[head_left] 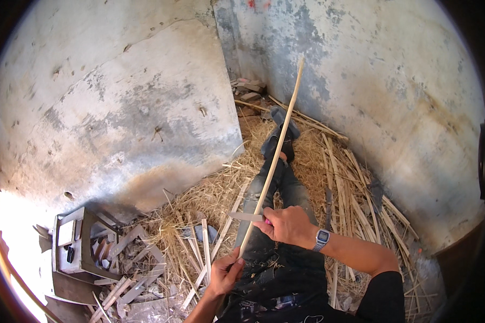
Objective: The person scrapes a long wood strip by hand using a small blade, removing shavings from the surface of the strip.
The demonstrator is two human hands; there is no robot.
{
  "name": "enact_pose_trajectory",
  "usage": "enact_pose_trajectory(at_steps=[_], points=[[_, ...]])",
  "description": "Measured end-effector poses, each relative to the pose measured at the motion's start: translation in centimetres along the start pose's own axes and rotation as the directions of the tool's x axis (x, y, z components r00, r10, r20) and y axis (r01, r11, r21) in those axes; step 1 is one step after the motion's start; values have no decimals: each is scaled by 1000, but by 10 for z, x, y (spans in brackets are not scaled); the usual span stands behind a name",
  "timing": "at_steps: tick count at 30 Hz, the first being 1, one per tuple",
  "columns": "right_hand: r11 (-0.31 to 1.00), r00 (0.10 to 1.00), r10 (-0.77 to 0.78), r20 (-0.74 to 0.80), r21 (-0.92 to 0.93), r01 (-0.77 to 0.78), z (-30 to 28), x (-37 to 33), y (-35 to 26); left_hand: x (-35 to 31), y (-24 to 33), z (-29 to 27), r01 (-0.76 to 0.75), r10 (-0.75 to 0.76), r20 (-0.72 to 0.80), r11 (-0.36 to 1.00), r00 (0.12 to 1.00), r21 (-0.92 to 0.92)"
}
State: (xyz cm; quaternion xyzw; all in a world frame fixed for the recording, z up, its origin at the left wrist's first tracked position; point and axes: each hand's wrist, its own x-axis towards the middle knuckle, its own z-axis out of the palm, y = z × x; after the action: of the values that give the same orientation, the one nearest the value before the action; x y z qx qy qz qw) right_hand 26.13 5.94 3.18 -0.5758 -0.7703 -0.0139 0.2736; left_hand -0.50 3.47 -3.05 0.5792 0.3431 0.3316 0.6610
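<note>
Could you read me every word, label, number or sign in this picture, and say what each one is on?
No text here is legible enough to quote.
Wristwatch on the right wrist: display too small to read.
Dark clothing at the lower edge: pale marks, too blurred to tell whether they are lettering.
Red marks high on the wall: cannot tell if writing.
Grey blade and pale strip: no lettering visible.

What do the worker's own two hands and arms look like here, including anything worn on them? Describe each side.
The right hand is ungloved; its wrist bears a silver wristwatch with an angular case and a metal-look band. A plain black sleeve ends near the right elbow. The left hand is also ungloved, with no watch visible; no left sleeve can be made out.
</note>
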Motion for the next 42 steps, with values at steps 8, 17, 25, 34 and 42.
enact_pose_trajectory(at_steps=[8,17,25,34,42], points=[[916,866,372,-334,-17,-401,-55,40,113,-20,-20,-18,-1,0,5,990,1000,141],[678,885,428,-185,713,-179,-45,39,57,-16,-4,6,31,-41,153,997,987,70],[683,926,363,-101,706,-190,-31,31,18,15,27,29,153,-160,297,987,941,46],[923,978,80,195,356,-146,-30,0,-9,45,42,31,4,5,98,996,995,-91],[940,947,-42,319,335,-72,-15,-19,-26,47,8,18,3,22,116,978,993,-207]])
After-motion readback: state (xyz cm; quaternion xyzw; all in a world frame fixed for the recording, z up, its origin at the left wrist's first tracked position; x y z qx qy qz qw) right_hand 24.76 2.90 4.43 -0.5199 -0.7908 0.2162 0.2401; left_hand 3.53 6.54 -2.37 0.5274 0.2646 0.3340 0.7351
